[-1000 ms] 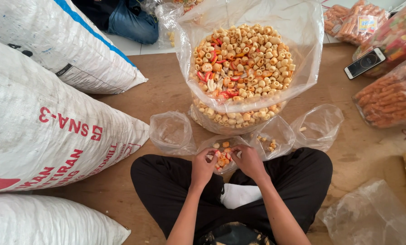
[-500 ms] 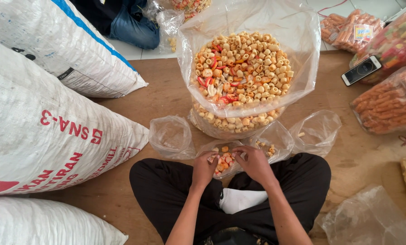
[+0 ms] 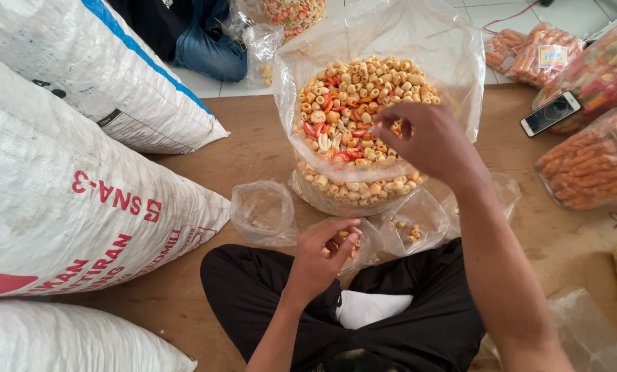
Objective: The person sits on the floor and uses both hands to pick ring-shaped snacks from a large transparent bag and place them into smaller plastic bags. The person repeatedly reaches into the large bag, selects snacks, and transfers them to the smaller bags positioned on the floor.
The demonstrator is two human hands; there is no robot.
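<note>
Filling of small bags with mixed snacks, at the picking stage. Left hand (image 3: 320, 256) clamped on the mouth of a small clear bag (image 3: 358, 246), held low just above the crossed legs, some pieces already inside. Right hand (image 3: 425, 138) raised up and forward over the big open bag of ring-shaped snacks (image 3: 367, 110), fingers curled together, perhaps pinching a piece; hard to tell if something is really held. Hands well apart. Between them, two more small bags (image 3: 418, 220), nearly empty; another one (image 3: 260, 210) just left of the left hand. Next move, probably: a careful pinch or scoop, then a return down to the held bag, its mouth kept open.
</note>
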